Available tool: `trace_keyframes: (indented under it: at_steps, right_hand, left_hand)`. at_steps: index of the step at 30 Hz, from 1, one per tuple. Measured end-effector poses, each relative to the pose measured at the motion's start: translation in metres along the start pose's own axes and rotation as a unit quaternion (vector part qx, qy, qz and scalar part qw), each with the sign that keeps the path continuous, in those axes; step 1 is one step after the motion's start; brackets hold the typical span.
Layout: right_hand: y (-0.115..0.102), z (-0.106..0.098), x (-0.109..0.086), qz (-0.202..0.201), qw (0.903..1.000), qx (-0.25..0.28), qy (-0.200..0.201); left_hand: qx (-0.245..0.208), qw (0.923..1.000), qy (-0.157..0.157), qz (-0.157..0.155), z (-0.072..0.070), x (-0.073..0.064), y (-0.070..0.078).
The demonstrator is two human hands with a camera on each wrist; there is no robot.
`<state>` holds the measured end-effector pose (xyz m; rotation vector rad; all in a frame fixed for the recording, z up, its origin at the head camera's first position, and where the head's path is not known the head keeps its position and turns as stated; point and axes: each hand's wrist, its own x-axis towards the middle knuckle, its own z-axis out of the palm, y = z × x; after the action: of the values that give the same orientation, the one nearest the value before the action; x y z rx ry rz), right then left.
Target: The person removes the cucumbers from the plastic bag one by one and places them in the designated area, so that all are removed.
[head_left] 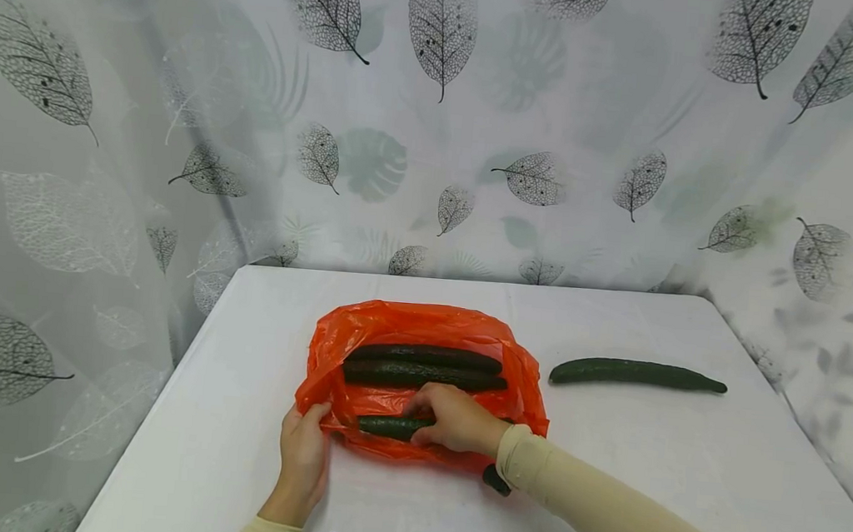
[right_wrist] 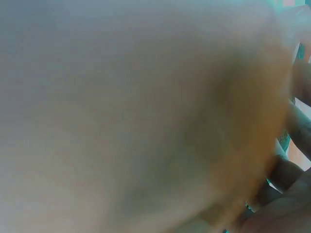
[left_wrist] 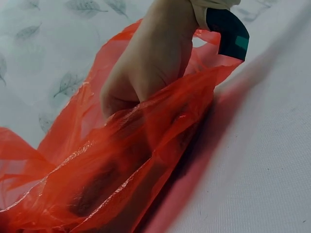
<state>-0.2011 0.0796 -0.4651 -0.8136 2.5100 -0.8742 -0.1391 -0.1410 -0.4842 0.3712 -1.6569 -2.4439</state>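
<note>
A red plastic bag (head_left: 422, 320) lies on the table with its mouth spread wide. Two dark green cucumbers (head_left: 425, 375) lie side by side in its far part. My right hand (head_left: 459, 420) reaches inside and grips another cucumber (head_left: 391, 427) near the bag's front side, fingers over the top. The left wrist view shows that right hand (left_wrist: 146, 63) dipping behind the red film (left_wrist: 146, 145), fingertips hidden. At the bag's left front corner, my left hand (head_left: 303, 448) pinches the rim between thumb and fingers. The right wrist view is mostly a blur.
One more cucumber (head_left: 636, 374) lies on the white table (head_left: 645, 450) to the right of the bag. A leaf-patterned curtain (head_left: 434, 166) hangs behind the table's far edge and along both sides. Each wrist wears a small black device (left_wrist: 228, 36).
</note>
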Motion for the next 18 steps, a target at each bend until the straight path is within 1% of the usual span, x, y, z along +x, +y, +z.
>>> trace_keyframes:
  at_steps: [3,7,13,15,18]
  right_hand:
    - [-0.0007,0.0012,0.0001,-0.005,0.9998,-0.021,0.0]
    - [0.0003,0.0031,0.0008,-0.024,0.9983,-0.054,0.004]
    - [0.0024,0.0063,-0.0014,-0.058,0.9916,-0.114,0.016]
    - [0.0028,0.0072,-0.003,-0.058,0.99,-0.127,0.019]
    - [0.0032,0.008,-0.0051,-0.053,0.9896,-0.132,0.02]
  left_hand:
    - [-0.001,1.0,-0.003,0.001,0.0001,0.0004,0.0001]
    - [0.001,1.0,-0.005,0.001,-0.0005,0.0002,0.0003]
    - [0.002,1.0,-0.002,-0.005,-0.0017,0.0001,0.001]
    - [0.003,1.0,0.0,-0.003,-0.002,0.0002,0.0013]
    - [0.001,1.0,0.002,-0.001,-0.0027,0.0009,0.0024]
